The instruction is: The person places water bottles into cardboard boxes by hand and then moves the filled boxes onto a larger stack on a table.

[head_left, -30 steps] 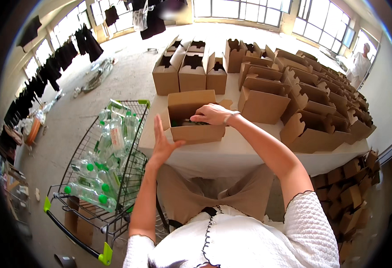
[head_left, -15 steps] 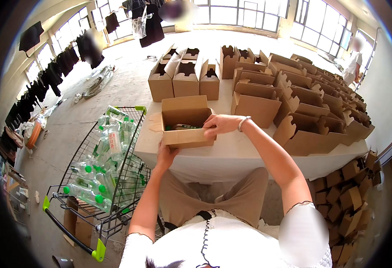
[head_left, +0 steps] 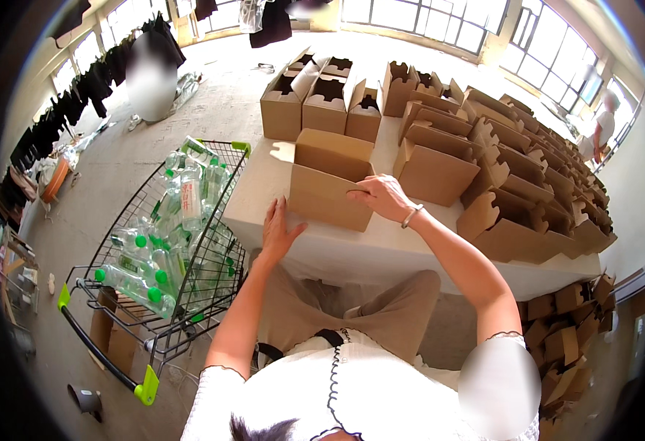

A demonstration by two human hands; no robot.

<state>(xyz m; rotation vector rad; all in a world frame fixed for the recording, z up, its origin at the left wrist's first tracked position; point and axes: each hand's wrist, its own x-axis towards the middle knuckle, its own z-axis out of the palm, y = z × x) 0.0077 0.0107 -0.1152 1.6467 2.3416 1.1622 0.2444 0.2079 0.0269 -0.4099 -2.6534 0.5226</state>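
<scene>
A brown cardboard box [head_left: 330,192] stands near the front edge of the white-covered table, its top open and its near panel upright. That panel hides whatever is inside. My right hand [head_left: 385,197] pinches the panel's upper edge close to the right corner, thumb and fingers closed on it. To the left of the box, my left hand [head_left: 280,234] holds nothing. Its fingers are stretched and apart, lying by the table edge near the box's lower left corner. Beside my left arm is a black wire shopping cart [head_left: 240,237] loaded with clear green-capped bottles [head_left: 135,283].
More open cardboard boxes [head_left: 325,110] stand behind mine, and rows of them [head_left: 510,173] fill the table's right side. Folded cartons [head_left: 561,342] are heaped on the floor at the lower right. Dark clothes [head_left: 91,84] hang at the far left. Another person [head_left: 598,128] stands far right.
The box's near panel has come up and now covers the bottle seen inside before. My left hand has come off the box and opened. My right hand has moved along to the panel's edge.
</scene>
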